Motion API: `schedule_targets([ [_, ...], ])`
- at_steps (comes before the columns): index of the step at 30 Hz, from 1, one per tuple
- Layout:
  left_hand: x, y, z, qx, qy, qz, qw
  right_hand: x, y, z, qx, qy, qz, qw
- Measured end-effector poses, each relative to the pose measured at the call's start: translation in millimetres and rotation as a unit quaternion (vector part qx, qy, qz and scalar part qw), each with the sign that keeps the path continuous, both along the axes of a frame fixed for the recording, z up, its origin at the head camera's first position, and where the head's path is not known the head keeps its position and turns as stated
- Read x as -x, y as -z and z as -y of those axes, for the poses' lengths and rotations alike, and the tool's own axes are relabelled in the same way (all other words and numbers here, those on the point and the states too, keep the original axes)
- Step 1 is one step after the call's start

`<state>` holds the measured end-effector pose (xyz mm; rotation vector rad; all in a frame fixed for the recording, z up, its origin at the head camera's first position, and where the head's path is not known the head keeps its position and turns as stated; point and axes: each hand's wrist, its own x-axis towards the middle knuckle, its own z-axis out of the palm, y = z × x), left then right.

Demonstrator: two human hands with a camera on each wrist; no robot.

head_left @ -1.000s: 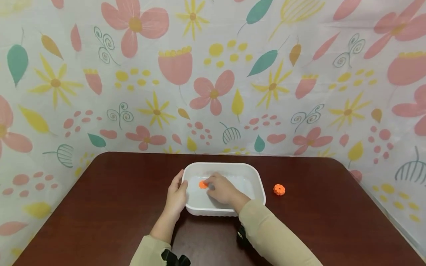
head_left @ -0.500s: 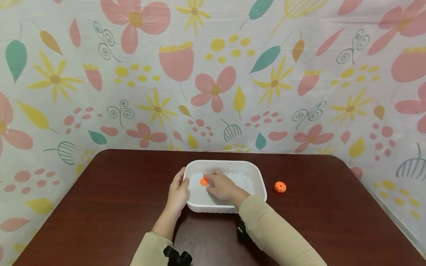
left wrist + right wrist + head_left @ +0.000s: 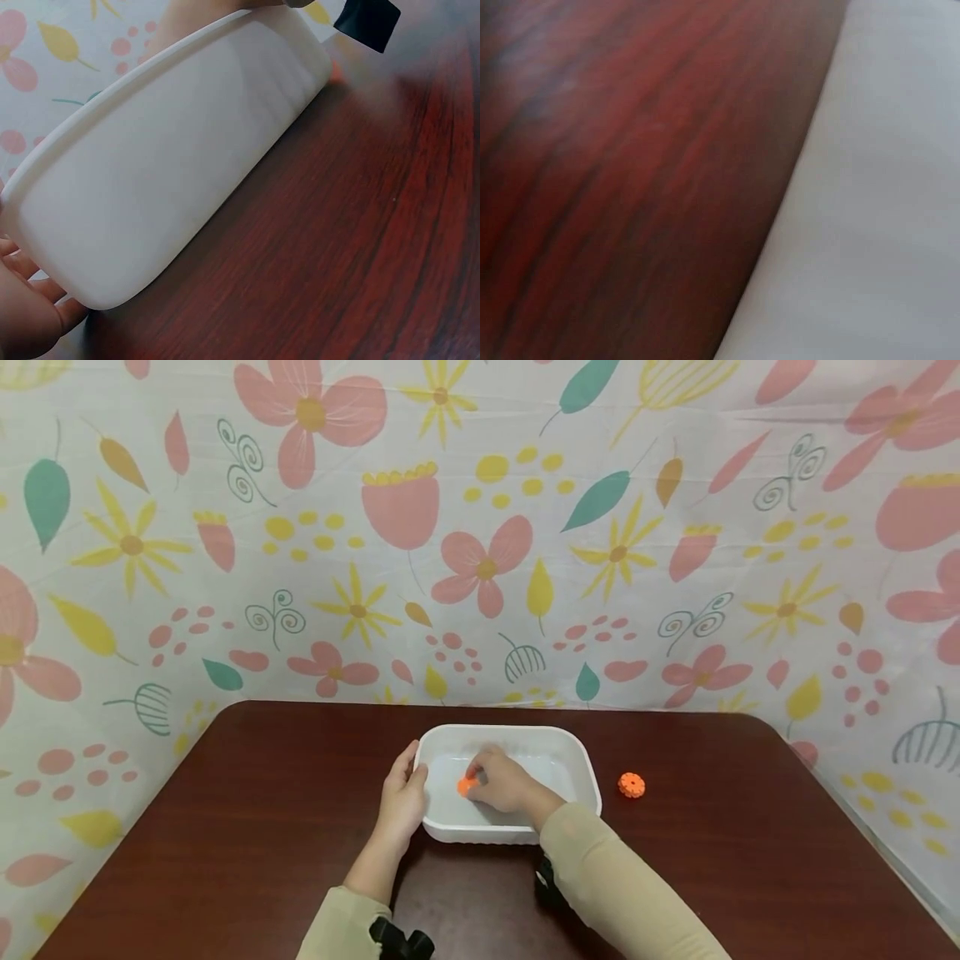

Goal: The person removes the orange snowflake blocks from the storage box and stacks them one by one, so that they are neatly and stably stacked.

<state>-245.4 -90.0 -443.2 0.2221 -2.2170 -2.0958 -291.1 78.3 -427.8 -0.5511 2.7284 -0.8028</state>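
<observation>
A white rectangular plastic tub [image 3: 517,833] sits on the table. My left hand [image 3: 402,797] grips its left end, thumb over the rim and fingers along the outside; the left wrist view shows the tub's long side wall [image 3: 165,157] with the left fingers [image 3: 46,289] at its corner. Inside the tub, a small flat orange disc [image 3: 465,787] is pinched between the thumb and curled index finger of my right hand [image 3: 504,783], which hide part of it. The right wrist view takes in only the tub's wall [image 3: 877,195] and tabletop, blurred.
A round orange piece with a notched edge and small holes [image 3: 632,785] lies on the table right of the tub. The dark red-brown table [image 3: 300,793] ends at the back against a flowered sheet [image 3: 480,635].
The right fingers, earlier reaching forward with a fingertip at the orange disc, have curled in around it. The disc has shifted slightly nearer and to the right. The left hand keeps its grip.
</observation>
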Motion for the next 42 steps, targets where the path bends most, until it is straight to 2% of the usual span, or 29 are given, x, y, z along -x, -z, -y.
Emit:
schedule_targets([
  [6,-1.0,-0.2,0.4,0.01,0.001,-0.003,0.9999,0.0,-2.0,-3,0.02,-0.005,0.024,0.9995],
  [18,-3.1,3.8,-0.2,0.004,0.005,0.003,1.0,-0.3,-6.7,-11,0.08,0.048,0.058,0.994],
  [32,-4.9,0.9,-2.8,0.007,0.011,-0.011,0.9998,-1.5,-13.9,-15,0.186,0.074,0.084,0.9762],
  [42,-4.2,0.9,-2.5,0.006,0.008,-0.009,0.9999,-5.3,-23.2,-25,0.232,0.075,0.086,0.9659],
])
